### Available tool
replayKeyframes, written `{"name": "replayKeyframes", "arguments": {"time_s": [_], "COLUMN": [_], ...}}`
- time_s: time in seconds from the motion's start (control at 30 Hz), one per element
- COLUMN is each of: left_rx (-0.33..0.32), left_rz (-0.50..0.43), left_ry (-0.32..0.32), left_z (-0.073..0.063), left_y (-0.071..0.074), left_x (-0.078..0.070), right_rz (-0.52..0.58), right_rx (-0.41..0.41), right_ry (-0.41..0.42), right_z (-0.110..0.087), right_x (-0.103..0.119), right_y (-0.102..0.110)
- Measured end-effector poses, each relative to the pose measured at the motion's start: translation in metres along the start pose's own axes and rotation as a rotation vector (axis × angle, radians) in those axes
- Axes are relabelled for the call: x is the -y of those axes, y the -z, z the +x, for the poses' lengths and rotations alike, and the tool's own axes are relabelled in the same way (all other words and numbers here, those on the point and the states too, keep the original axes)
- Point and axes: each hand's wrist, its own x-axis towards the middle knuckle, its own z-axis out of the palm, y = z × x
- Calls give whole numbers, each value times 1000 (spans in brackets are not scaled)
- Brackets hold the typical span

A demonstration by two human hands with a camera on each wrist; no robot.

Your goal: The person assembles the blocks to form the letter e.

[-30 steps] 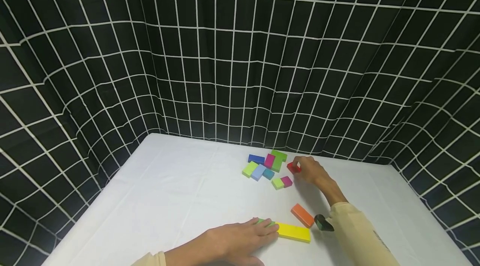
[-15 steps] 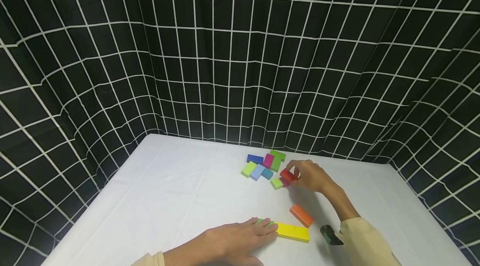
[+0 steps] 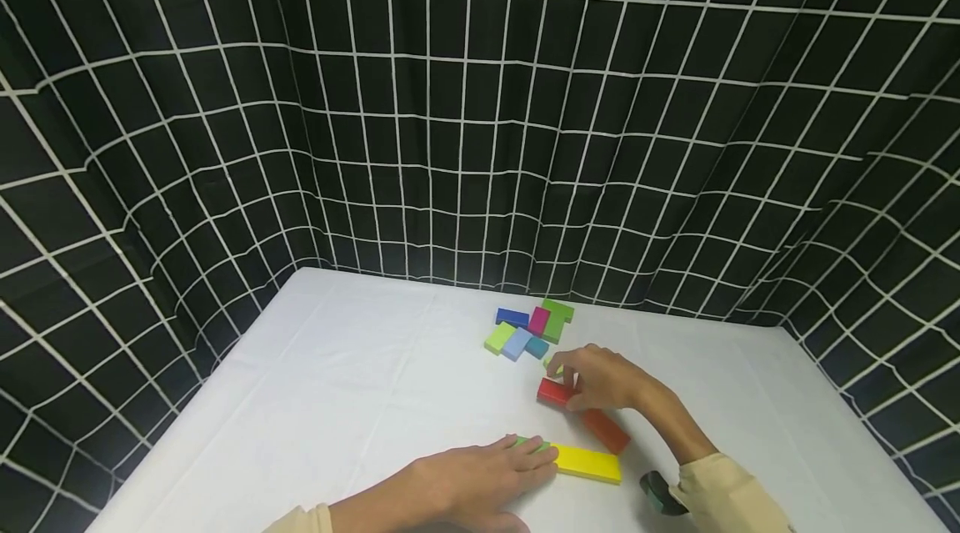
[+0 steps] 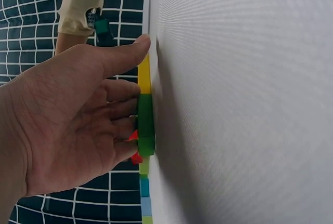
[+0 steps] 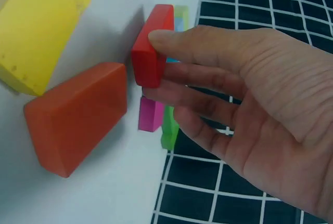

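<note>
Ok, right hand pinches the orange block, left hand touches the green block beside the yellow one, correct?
Not quite: the right hand pinches the red block, not the orange one, as the right wrist view shows. The left hand does touch that green block.

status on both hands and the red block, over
Right hand pinches red block. Left hand rests on green block. Orange block close by, possibly in the way.

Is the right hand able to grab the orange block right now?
Probably not yet: the right hand pinches the red block, so it looks busy. The orange block lies close by with nothing resting on it, so letting go first should help.
</note>
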Motion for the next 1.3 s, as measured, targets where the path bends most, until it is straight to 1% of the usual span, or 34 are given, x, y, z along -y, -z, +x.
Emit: {"name": "replayKeyframes", "arguments": {"time_s": [0.1, 0.23, 0.33, 0.53, 0.7, 1.0, 1.3], "left_rx": [-3, -1, 3, 3, 5, 5, 14], "left_rz": [6, 9, 2, -1, -14, -35, -48], "left_ry": [-7, -5, 1, 0, 5, 2, 14], "left_z": [0, 0, 0, 0, 0, -1, -1], "left_y": [-1, 0, 1, 1, 0, 1, 0], "left_x": [0, 0, 0, 1, 1, 3, 2], "right_rz": [-14, -18, -18, -29, -40, -33, -33], "right_rx": [13, 23, 31, 58, 75, 77, 81], "right_ry": [-22, -29, -39, -85, -100, -143, -148], "right_z": [0, 0, 0, 0, 0, 1, 1], "right_x": [1, 0, 1, 3, 3, 4, 4], "right_y": [-3, -7, -7, -6, -6, -7, -8]}}
